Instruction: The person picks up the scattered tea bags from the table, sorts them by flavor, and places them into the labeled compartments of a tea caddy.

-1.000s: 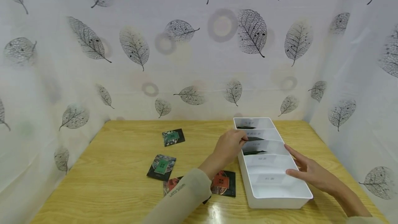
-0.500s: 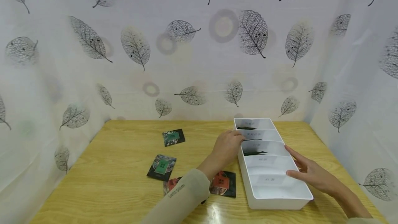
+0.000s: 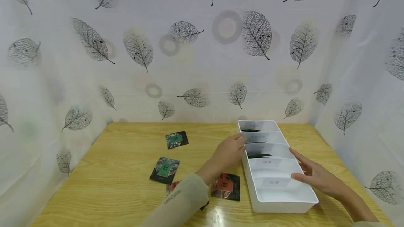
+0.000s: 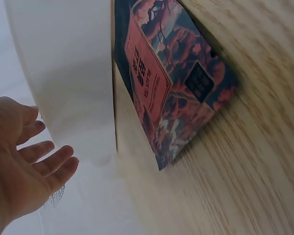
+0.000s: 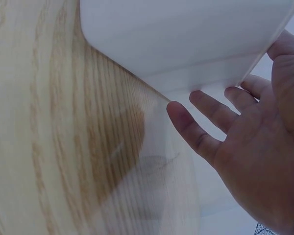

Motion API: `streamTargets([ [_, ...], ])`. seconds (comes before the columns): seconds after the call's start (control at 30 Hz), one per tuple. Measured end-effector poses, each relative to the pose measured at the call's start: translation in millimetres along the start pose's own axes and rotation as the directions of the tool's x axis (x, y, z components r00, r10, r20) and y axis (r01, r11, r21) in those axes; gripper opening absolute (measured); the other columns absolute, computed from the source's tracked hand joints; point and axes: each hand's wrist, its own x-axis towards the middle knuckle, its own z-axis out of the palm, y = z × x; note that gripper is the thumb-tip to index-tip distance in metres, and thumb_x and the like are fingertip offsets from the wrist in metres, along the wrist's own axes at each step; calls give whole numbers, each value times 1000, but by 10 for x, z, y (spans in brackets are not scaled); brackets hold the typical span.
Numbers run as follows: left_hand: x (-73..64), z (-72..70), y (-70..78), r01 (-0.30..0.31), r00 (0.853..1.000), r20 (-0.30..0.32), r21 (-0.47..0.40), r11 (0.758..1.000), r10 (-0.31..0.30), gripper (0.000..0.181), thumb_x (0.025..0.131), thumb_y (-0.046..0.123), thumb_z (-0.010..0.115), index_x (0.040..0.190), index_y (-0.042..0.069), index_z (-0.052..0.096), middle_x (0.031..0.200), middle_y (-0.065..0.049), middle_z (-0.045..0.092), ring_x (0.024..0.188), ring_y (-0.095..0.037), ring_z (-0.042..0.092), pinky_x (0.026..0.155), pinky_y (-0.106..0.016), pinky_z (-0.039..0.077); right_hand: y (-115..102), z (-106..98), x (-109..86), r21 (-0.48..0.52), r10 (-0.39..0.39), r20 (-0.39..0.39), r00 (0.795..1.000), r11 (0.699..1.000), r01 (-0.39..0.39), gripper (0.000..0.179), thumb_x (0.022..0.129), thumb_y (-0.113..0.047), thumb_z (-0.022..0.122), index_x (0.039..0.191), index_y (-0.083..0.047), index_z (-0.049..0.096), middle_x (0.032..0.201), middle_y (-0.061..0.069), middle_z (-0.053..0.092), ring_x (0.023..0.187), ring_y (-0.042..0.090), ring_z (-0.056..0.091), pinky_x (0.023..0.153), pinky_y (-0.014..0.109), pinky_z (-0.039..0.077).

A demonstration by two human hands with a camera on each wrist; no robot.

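- White box (image 3: 281,207), one, five compartments in a row: stands lengthwise on the table (image 3: 120,171). Clock directions below run from its middle in the head view, twelve being away from me.
- My left hand (image 3: 228,152), nine to ten o'clock: fingers loose and parted, nothing seen in the grip; fingertips at the box's rim, beside the second compartment from the far end. Contact there, I cannot tell.
- My right hand (image 3: 318,178), three to four o'clock: thumb and fingers spread wide, resting against the box's side, no object between them.
- Dark packet (image 3: 250,130), in the far compartment, towards eleven o'clock.
- Dark strip (image 3: 256,142), a thin edge showing in the second compartment.
- Dark packet with folded top (image 3: 259,156), in the middle compartment, towards ten o'clock.
- Red-label packet (image 3: 225,186), eight o'clock, flat on the table, near the box.
- Second red packet (image 3: 172,187), between eight and nine, partly hidden by my left sleeve (image 3: 183,199).
- Green-label packet (image 3: 164,169), nine o'clock, flat, well apart.
- Floral green packet (image 3: 176,139), between nine and ten, flat.
- Leaf-print curtain (image 3: 195,66), behind the table.
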Motion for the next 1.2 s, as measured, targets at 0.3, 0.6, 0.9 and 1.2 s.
streamTargets([
  [0.3, -286, -221, -275, 245, 968, 170, -489, 837, -183, 49, 108, 33, 56, 153, 12, 52, 152, -5, 54, 131, -25, 58, 104, -40, 51, -1, 4, -2, -31, 5, -3, 1000, 999, -5, 80, 104, -14, 62, 168, -18, 14, 166, 28, 17, 142, 25, 32, 97, 14, 41],
  [0.6, -629, -390, -537, 294, 955, 213, -591, 751, -206, 50, 109, 32, 55, 153, 9, 50, 149, -14, 55, 126, -31, 61, 96, -46, 55, 12, 4, 7, 18, -18, 1, 1000, 1000, 18, 79, 104, -12, 61, 167, -16, 14, 166, 29, 15, 132, -15, 27, 97, 11, 40],
  [0.9, -981, -497, -665, 353, 933, 290, -615, 705, -215, 52, 109, 32, 56, 153, 6, 49, 147, -18, 56, 126, -37, 59, 96, -51, 54, 17, 8, -5, 22, -32, -6, 999, 999, 32, 79, 104, -10, 61, 167, -13, 14, 165, 32, 14, 128, -20, 26, 97, 9, 38],
  [1.2, -1400, -642, -822, 371, 925, 329, -671, 642, -191, 56, 109, 28, 56, 155, 0, 43, 154, -24, 46, 129, -39, 57, 96, -51, 55, 15, 16, 1, 43, -30, -1, 1000, 999, 30, 79, 104, -10, 61, 167, -15, 13, 166, 31, 13, 129, -21, 26, 98, 9, 37],
])
